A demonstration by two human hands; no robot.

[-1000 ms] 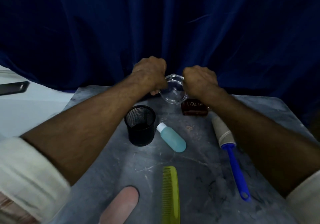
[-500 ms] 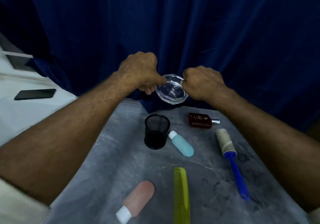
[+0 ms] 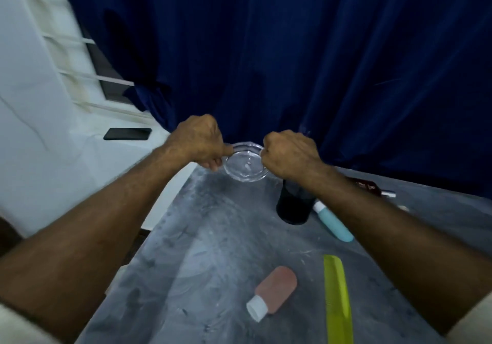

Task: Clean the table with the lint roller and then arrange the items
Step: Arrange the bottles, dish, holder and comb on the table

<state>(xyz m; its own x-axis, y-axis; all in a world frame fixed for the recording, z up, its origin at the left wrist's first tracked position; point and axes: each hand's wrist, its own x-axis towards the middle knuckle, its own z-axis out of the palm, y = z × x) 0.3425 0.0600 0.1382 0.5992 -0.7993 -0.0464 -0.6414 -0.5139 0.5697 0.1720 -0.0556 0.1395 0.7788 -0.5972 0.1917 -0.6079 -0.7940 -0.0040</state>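
A clear glass dish (image 3: 246, 165) hangs over the far left corner of the grey table (image 3: 207, 239). My left hand (image 3: 198, 141) pinches its left rim and my right hand (image 3: 288, 153) pinches its right rim. On the table stand a black mesh cup (image 3: 292, 208), partly behind my right forearm, a blue bottle (image 3: 336, 222) lying beside it, a pink bottle (image 3: 274, 291) with a white cap, and a yellow-green comb (image 3: 338, 298). A brown bottle (image 3: 372, 187) peeks out past my right arm. The lint roller is hidden.
A dark blue curtain (image 3: 292, 50) hangs right behind the table's far edge. To the left is a white surface with a black phone (image 3: 127, 133) on it and a window frame (image 3: 87, 58) above.
Both hands have carried the glass dish leftward, from above the brown bottle to the table's far left corner. The view has swung left, and the lint roller has gone out of sight.
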